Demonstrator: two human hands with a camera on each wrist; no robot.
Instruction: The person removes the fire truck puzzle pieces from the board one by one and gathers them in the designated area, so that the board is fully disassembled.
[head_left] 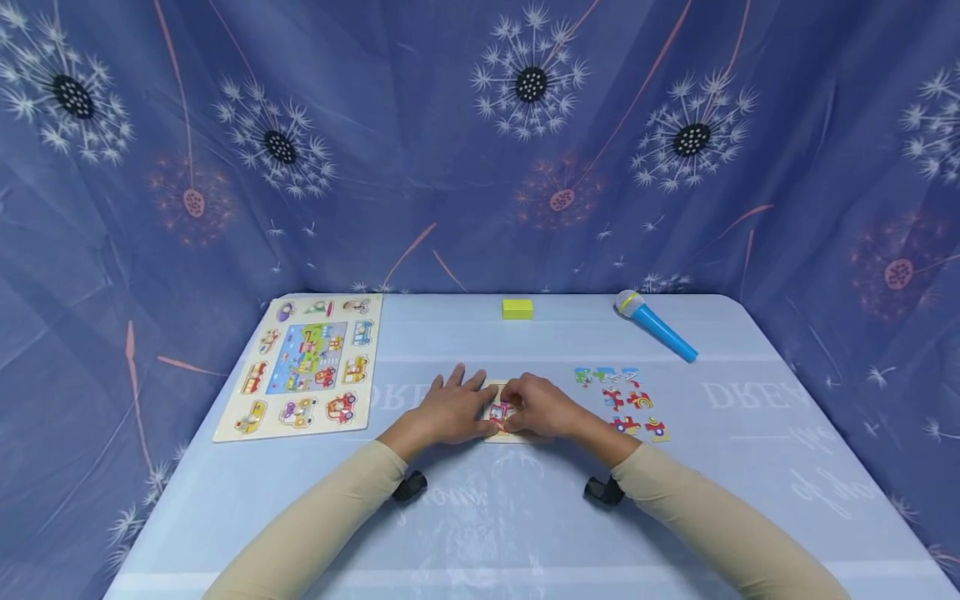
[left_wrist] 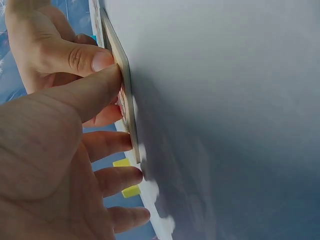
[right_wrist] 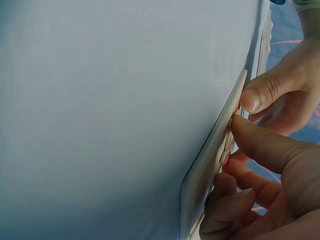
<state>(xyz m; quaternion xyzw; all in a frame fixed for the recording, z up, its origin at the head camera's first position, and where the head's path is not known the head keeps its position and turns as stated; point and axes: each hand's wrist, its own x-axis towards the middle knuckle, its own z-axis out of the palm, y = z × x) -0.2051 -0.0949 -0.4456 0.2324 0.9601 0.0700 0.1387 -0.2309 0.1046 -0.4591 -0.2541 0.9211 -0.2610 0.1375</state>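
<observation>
A small wooden puzzle board point(head_left: 525, 440) lies in front of me, mostly covered by both hands. My left hand point(head_left: 454, 408) lies over its left side with fingers spread and fairly straight, the thumb at the near edge; in the left wrist view, fingertips touch the board's rim point(left_wrist: 131, 115). Over the middle of the board, my right hand point(head_left: 546, 406) has its fingers curled, with thumb and fingertips pinching a red puzzle piece point(head_left: 498, 412) low at the board's surface. A sliver of that piece point(right_wrist: 227, 152) shows between thumb and fingers in the right wrist view.
Several loose jigsaw pieces point(head_left: 625, 425) are grouped right of the board. A large vehicle puzzle board point(head_left: 367, 417) lies at the left. Farther back are a yellow block point(head_left: 517, 310) and a blue toy microphone point(head_left: 663, 332). Dandelion-patterned blue cloth point(head_left: 420, 150) hangs behind the table.
</observation>
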